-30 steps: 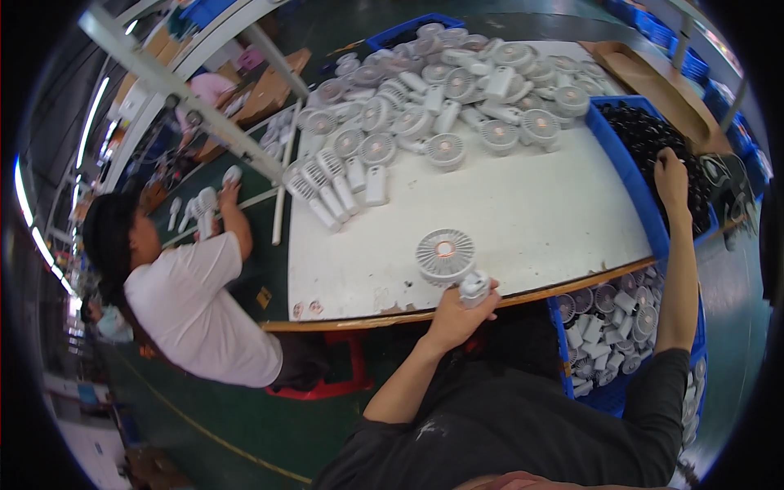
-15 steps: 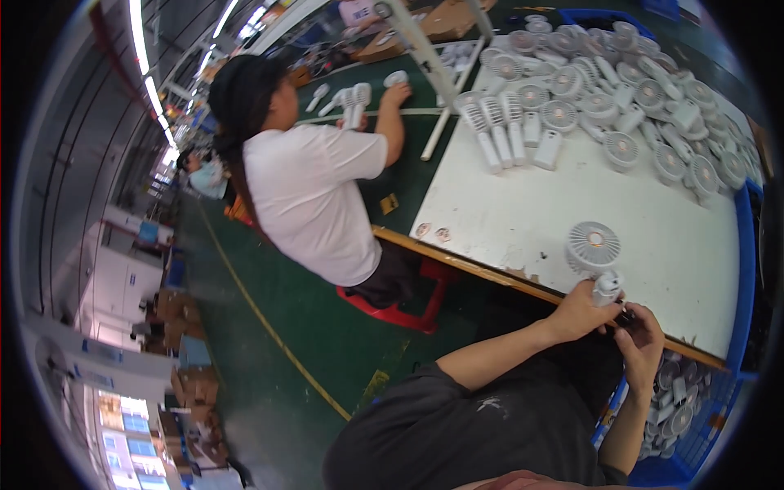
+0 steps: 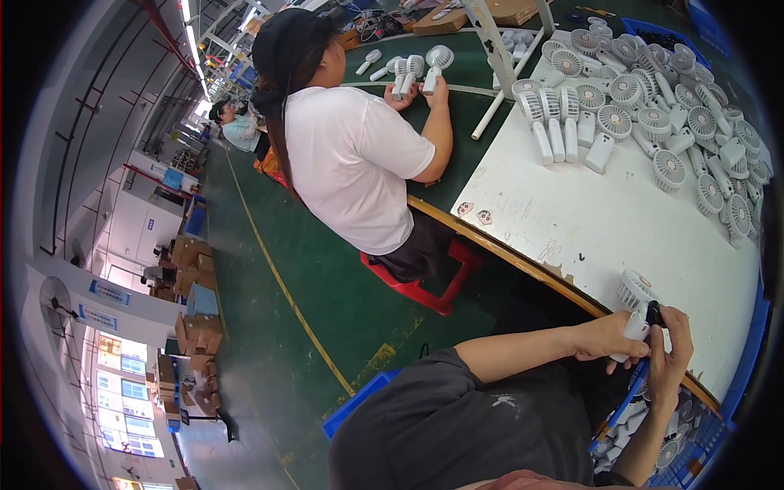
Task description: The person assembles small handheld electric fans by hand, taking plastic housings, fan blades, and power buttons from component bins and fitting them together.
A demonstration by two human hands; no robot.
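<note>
1. Handheld fan (image 3: 634,325) got turned since half a second ago: head view had its round grille facing up, now it's at a slant with the white handle showing lengthwise. Camera swung a bit too.
2. Left hand (image 3: 606,336) is wrapped around that handle, right at the near wooden edge of the bench (image 3: 547,204), toward its right end.
3. Right hand (image 3: 673,347) pinches a small black piece (image 3: 653,312) that sits by the handle, near the fan's neck. Fingers cover the spot, so can't tell if it's seated.
4. Big jumbled fan pile (image 3: 694,114) along the far edge, spilling toward the right edge. Three fans (image 3: 552,122) lie side by side near the far left corner.
5. Off the left edge, a co-worker (image 3: 351,163) in a white shirt sits on a red stool (image 3: 420,296), both hands up at some white fans (image 3: 412,73).
</note>
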